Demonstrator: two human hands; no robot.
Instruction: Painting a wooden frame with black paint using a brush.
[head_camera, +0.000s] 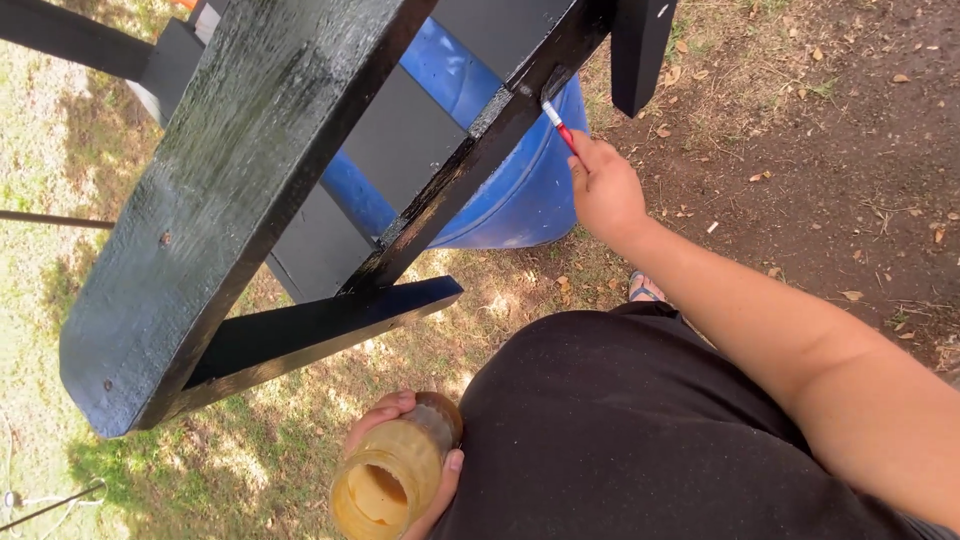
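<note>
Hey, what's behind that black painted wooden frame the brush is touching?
Behind the black wooden frame sits a blue barrel, seen through the gaps between slats and past the frame's edge. Its top and base are covered by the boards, so its contents cannot be seen.

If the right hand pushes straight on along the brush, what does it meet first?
Most likely the black wooden slat: the right hand aims its red-handled brush up-left, tip already at the slat's edge. The blue barrel lies behind.

No packages, labels, signs or screens anywhere in this outdoor view.
</note>
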